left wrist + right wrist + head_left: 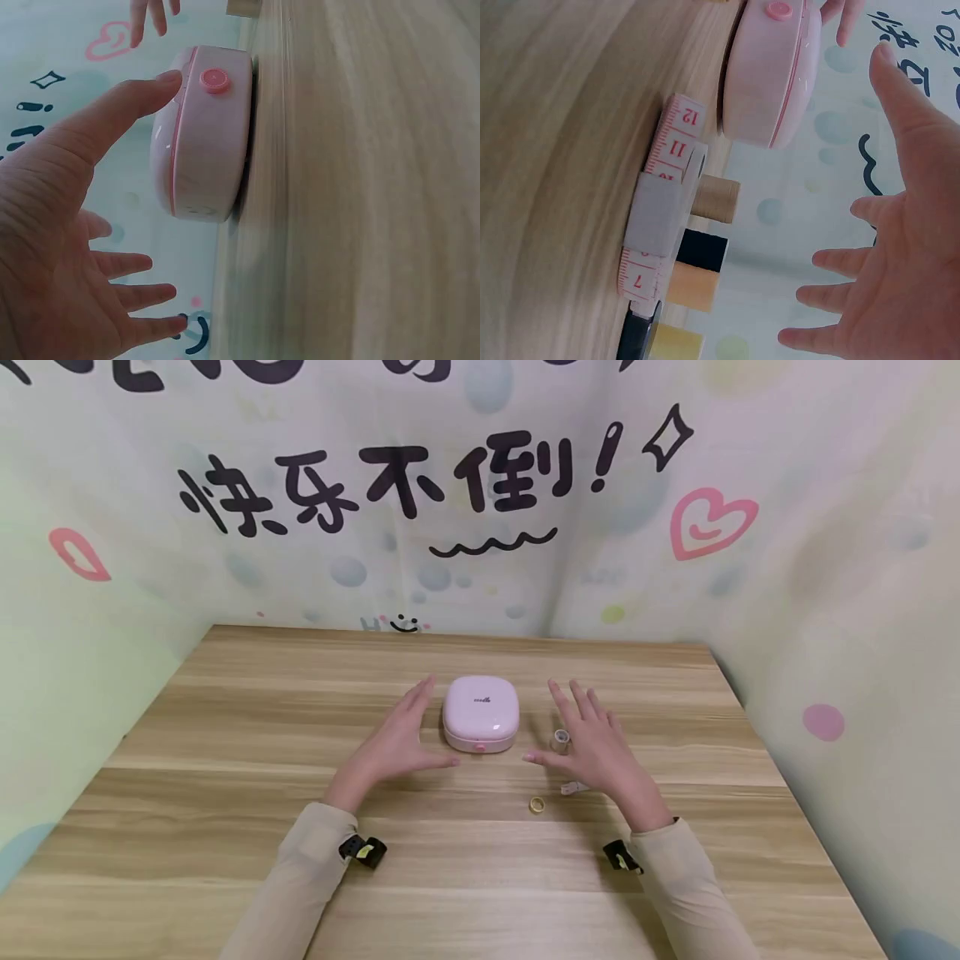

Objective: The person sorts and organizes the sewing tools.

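A closed pale pink case (481,710) with rounded corners and a pink button (215,80) on its front stands on the wooden table. To its left my left hand (393,739) hovers with fingers spread and thumb out, apart from the case in the head view. On the other side my right hand (596,747) is likewise spread, holding nothing. Beneath and beside the right hand, partly hidden by it in the head view, lie small sewing items: a folded tape measure (664,202), a tan thread spool (717,199), a black spool (703,250) and an orange spool (694,286).
A gold ring (537,805) lies on the table (465,877) in front of the case. Farther along the row are a yellow spool (676,343) and a black object (635,334) cut off by the frame. A printed cloth (480,585) hangs behind the table.
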